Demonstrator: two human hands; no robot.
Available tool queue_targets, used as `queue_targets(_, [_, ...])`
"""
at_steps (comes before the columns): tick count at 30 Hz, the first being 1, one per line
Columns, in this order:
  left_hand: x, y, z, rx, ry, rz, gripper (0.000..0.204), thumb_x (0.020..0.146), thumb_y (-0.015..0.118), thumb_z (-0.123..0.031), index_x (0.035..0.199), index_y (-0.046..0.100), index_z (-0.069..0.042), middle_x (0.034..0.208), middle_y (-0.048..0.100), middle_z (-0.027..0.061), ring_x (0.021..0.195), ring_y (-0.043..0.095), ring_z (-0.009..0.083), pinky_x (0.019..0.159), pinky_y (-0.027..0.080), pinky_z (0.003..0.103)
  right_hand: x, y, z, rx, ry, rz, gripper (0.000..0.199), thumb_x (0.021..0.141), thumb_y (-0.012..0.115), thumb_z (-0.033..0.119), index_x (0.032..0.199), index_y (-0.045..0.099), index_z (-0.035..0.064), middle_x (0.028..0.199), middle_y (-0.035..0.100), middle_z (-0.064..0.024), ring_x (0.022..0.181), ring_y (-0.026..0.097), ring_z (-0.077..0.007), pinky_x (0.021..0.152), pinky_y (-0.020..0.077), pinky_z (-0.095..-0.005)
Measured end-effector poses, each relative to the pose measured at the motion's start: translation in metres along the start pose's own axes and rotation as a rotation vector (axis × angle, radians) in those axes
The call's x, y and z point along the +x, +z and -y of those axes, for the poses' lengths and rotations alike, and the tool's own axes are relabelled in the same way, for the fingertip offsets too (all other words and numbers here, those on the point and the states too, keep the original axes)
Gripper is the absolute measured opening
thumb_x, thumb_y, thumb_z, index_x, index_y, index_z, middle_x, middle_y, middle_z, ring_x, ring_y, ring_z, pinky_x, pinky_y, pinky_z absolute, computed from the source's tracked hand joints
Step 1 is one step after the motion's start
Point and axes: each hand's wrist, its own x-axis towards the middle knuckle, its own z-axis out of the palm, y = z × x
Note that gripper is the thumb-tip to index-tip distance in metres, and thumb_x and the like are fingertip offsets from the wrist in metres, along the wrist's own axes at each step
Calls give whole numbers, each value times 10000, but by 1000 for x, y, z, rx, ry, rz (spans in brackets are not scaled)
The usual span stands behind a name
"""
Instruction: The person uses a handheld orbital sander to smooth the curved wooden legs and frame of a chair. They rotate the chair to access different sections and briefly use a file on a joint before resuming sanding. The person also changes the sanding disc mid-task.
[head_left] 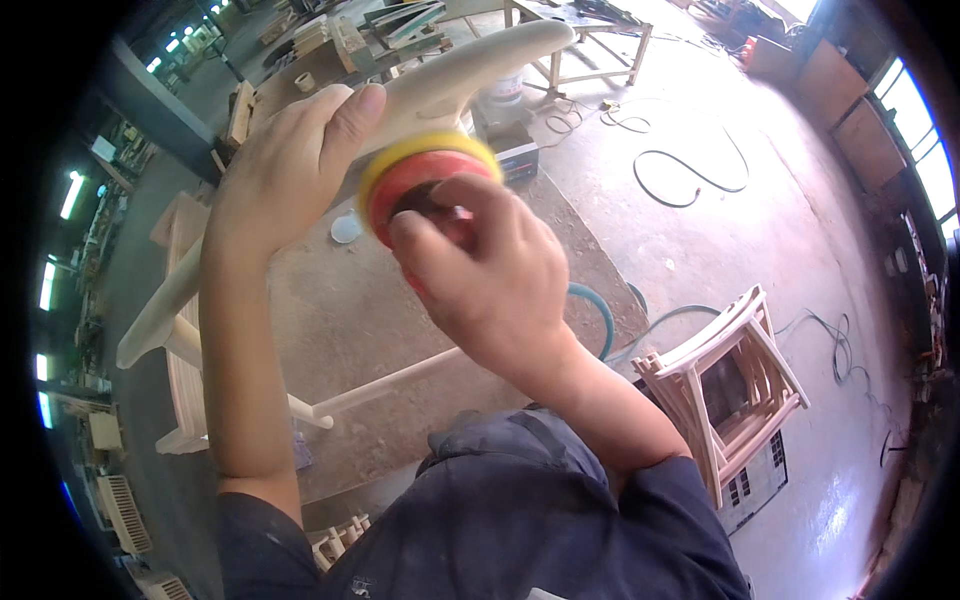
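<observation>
A pale, smooth wooden chair frame stands in front of me, its curved rail (pixel 490 62) running from the left up to the far middle. My left hand (pixel 290 165) is closed over this rail, thumb on the near side, other fingers mostly hidden. In my right hand (pixel 495 275) is a round power sander (pixel 420 185) with a red body and a yellow pad. The pad's far edge lies against or very close to the rail's underside; contact is hard to make out. A teal hose (pixel 603 312) shows beside my right wrist. Lower down runs a slender wooden bar (pixel 390 385).
Stacked wooden frames (pixel 690 375) stand at the right near my elbow. Hoses (pixel 690 200) curl over the concrete floor. A worktable (pixel 595 65) and wood pieces are at the back; a pillar (pixel 165 105) rises at the left. A white disc (pixel 346 228) lies below the rail.
</observation>
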Motion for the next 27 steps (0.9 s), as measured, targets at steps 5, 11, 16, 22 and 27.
queue_targets(5, [-1, 0, 12, -5, -49, 18, 638, 1096, 378, -614, 1158, 647, -39, 1125, 681, 244, 1128, 621, 459, 964, 482, 497, 4, -4, 7, 43, 61, 38, 270, 789, 782, 167, 1031, 688, 238, 1119, 634, -37, 859, 676, -223, 652, 554, -355])
queue_targets(11, [-1, 4, 7, 65, -32, 48, 630, 1101, 390, -598, 1224, 664, -43, 1131, 703, 221, 1121, 651, 421, 967, 490, 488, 15, -18, -59, 430, 422, -3, 526, 732, 967, 222, 1119, 651, 58, 1059, 673, -120, 953, 677, -268, 853, 562, -374])
queue_targets(16, [-3, 8, 9, 60, -67, 6, 657, 1096, 374, -617, 1195, 681, -45, 1162, 708, 225, 1134, 655, 430, 980, 507, 503, 5, -14, -38, 241, 320, 31, 538, 755, 954, 253, 1139, 637, 50, 1077, 656, -128, 970, 683, -303, 884, 555, -394])
queue_targets(22, [5, 12, 16, 43, -18, 28, 688, 1093, 357, -628, 1193, 685, -31, 1193, 704, 241, 1161, 657, 433, 1017, 506, 521, 2, -1, 27, -135, 81, 74, 388, 767, 857, 171, 1111, 689, 237, 1136, 635, -43, 899, 697, -254, 673, 583, -412])
queue_targets(27, [5, 0, 19, 47, -61, 92, 757, 1075, 327, -676, 1210, 690, -25, 1198, 710, 258, 1192, 651, 443, 1040, 496, 528, 6, 13, 49, -357, -195, 156, 274, 808, 744, 150, 1060, 702, 250, 1123, 619, -5, 880, 678, -208, 670, 586, -354])
